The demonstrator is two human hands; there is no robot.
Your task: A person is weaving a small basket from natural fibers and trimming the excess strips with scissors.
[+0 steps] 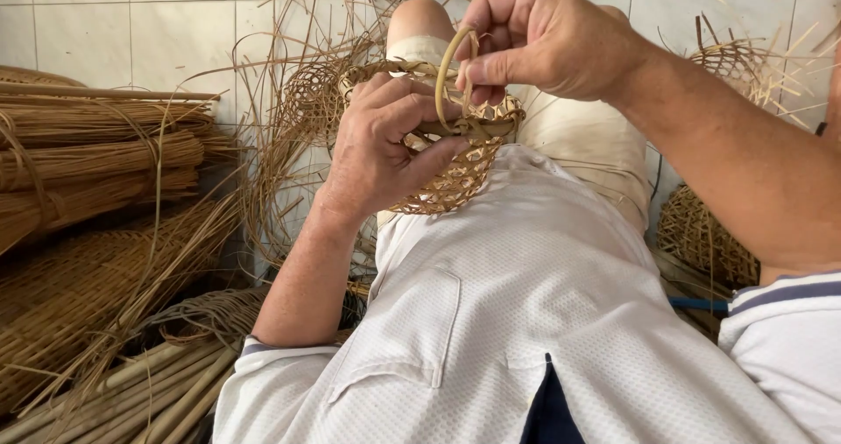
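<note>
A small open-weave bamboo basket (pixel 455 177) rests on my lap, over my white shirt. My left hand (pixel 381 146) grips its rim from the left, thumb pressed on the edge. My right hand (pixel 543 37) is just above the rim, fingers pinching a thin pale bamboo strip (pixel 445 76) that bends in a loop down to the rim. Part of the basket is hidden behind both hands.
Bundles of bamboo strips (pixel 88 155) and woven mats (pixel 79 295) lie at my left on the tiled floor (pixel 131 32). Loose strands (pixel 280 146) fan out beyond the basket. More woven baskets (pixel 701 234) sit at my right, another one (pixel 736 63) farther back.
</note>
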